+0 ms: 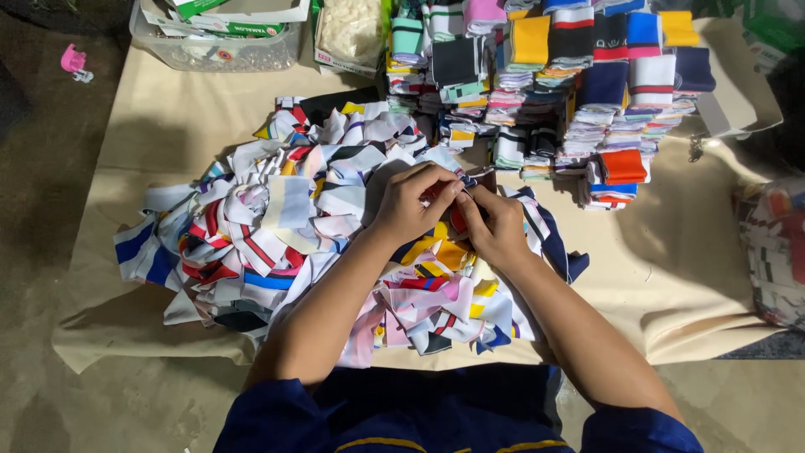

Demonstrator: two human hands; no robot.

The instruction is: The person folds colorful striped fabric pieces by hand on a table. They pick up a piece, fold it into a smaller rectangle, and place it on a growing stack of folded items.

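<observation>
Nearest the camera, two dark blue sleeves (470,419) with a yellow stripe, and two bare forearms reaching forward over a beige cloth (671,277) spread on the floor.

Just beyond, a loose heap of striped fabric pieces (277,235), too many and too tangled to count, covering the cloth's middle from its left edge to about its centre: white, red, blue, yellow, pink and black mixed.

Above the heap's right part, the left hand (412,204) and the right hand (495,225) meeting, fingertips touching. Both closed narrowly, pinching one small fabric piece (457,220) between them, red and dark where visible; most of it hidden by the fingers.

Farther on, toward the cloth's far edge, neat stacks of folded striped pieces (545,75), roughly a dozen or more columns packed side by side; exact count not readable. One orange-topped stack (624,165) standing nearest the hands.

At the far left corner, one clear plastic bin (214,52) holding green and white cartons. Beside it, one bag of pale material (350,32). Off the cloth at far left, one small pink object (73,59) on the bare floor. At the right edge, one patterned bundle (773,252), partly cut off.
</observation>
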